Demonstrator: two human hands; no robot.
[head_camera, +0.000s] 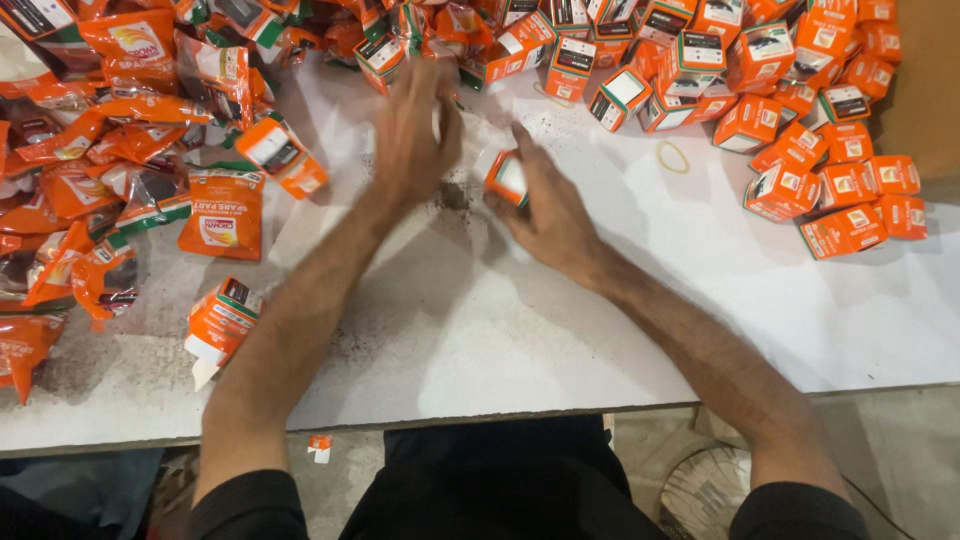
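Note:
My right hand (545, 205) grips a small orange and white carton (508, 177) just above the white tabletop (520, 320). My left hand (415, 130) is blurred, fingers spread, reaching toward the heap of small orange boxes (600, 50) at the far edge; it holds nothing that I can see. A dark smudge of grit lies on the table between the two hands.
Orange plastic pouches (90, 150) are heaped at the left. An open orange carton (220, 320) lies near my left forearm. More orange boxes (840, 190) cluster at the right. A rubber band (673, 157) lies on the table. A wire fan guard (705, 490) sits on the floor.

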